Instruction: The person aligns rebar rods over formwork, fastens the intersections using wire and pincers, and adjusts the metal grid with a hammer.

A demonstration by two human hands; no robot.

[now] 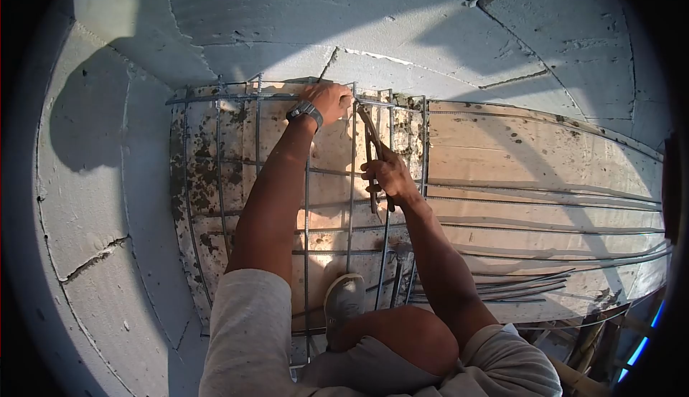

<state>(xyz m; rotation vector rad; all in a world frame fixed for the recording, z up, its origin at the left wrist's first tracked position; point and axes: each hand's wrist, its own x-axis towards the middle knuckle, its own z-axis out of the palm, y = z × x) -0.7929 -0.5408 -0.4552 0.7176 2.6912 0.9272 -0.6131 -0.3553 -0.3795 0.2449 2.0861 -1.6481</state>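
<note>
My right hand [391, 176] is closed round the handles of a pair of pincers [370, 130]. Their jaws point up at a crossing of steel bars near the wall. Beside that crossing, my left hand [329, 103], with a watch [305, 114] on its wrist, is closed at the top horizontal bar. Its fingertips are pressed together close to the pincers' jaws, and what they pinch is too small to make out. The rebar grid [307, 210] lies over stained boards under both arms.
Pale block walls [402, 17] rise ahead and on the left. Long loose bars [545, 196] run across the boards [488, 142] on the right. A hammer [399, 264] lies near my shoe [344, 298]. Shorter rods [524, 286] lie near the boards' lower edge, with timber below.
</note>
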